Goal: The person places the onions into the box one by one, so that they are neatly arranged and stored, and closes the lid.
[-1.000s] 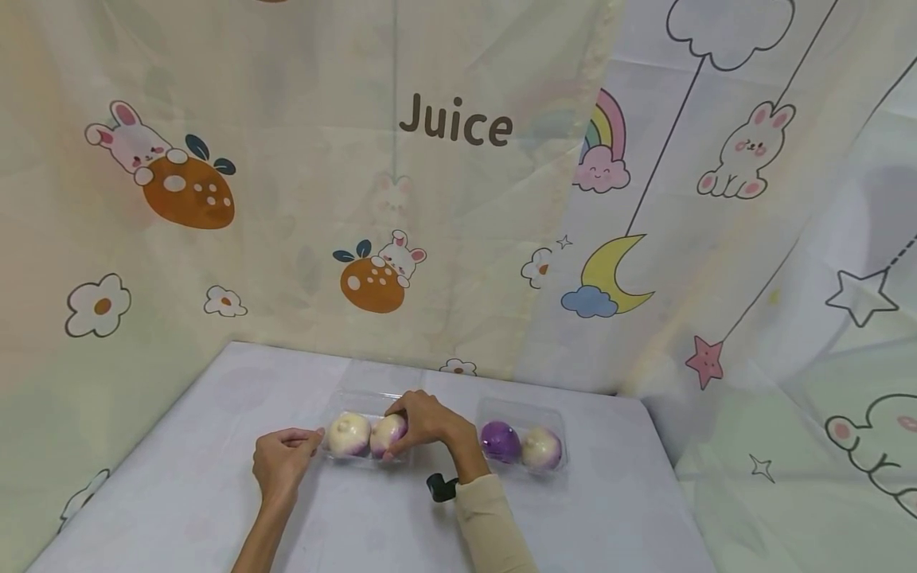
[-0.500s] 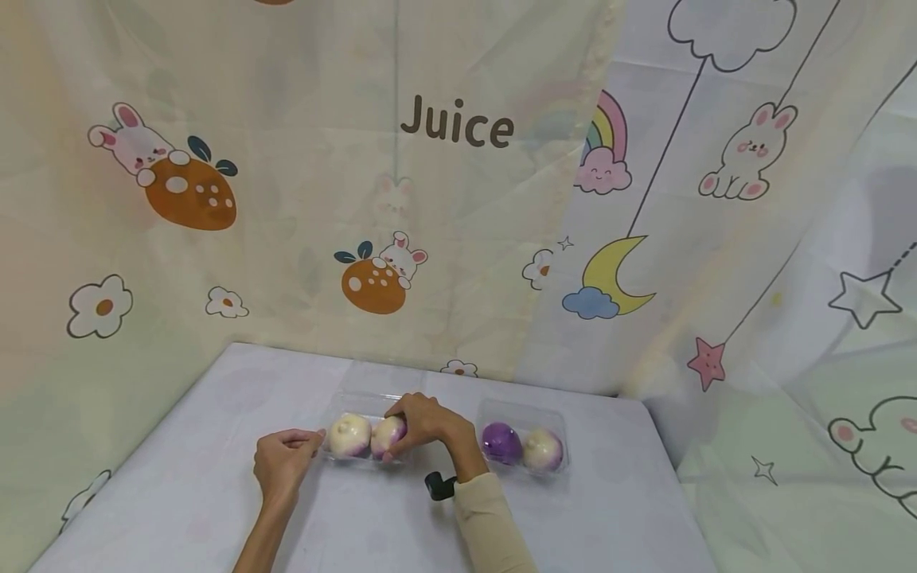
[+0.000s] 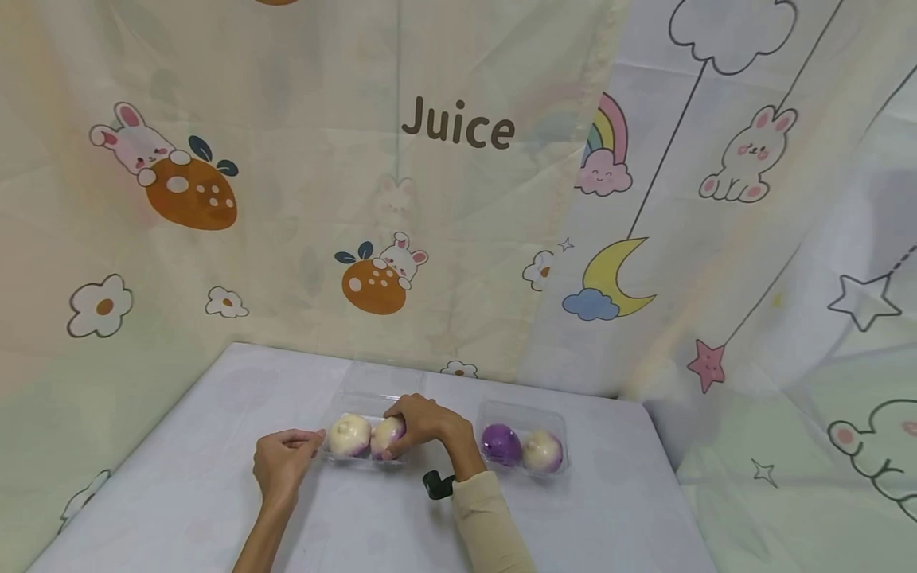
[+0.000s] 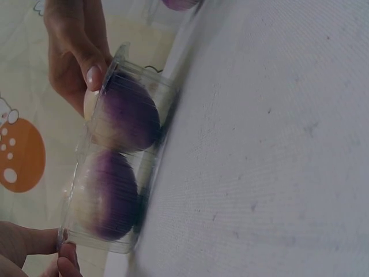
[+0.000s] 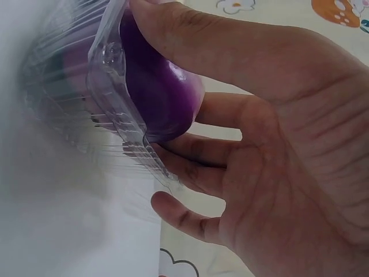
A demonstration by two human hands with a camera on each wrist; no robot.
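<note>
A clear plastic box (image 4: 122,53) with its see-through lid folded back stands left of the table's middle in the head view. Two turnips, cream above and purple below, sit side by side in it: a left turnip (image 3: 349,436) and a right turnip (image 3: 387,438). My left hand (image 3: 279,463) pinches the box's left rim between thumb and finger. From above, my right hand (image 3: 427,419) grips the right turnip, thumb on the near side and fingers on the far side. In the right wrist view this turnip (image 5: 161,86) shows its purple skin, partly behind the box rim.
A second clear box (image 3: 526,411) stands to the right, holding a purple turnip (image 3: 501,443) and a cream one (image 3: 542,451). The white table (image 3: 595,517) ends at printed curtains (image 3: 466,239) behind. A black wrist device (image 3: 437,485) juts from the right sleeve.
</note>
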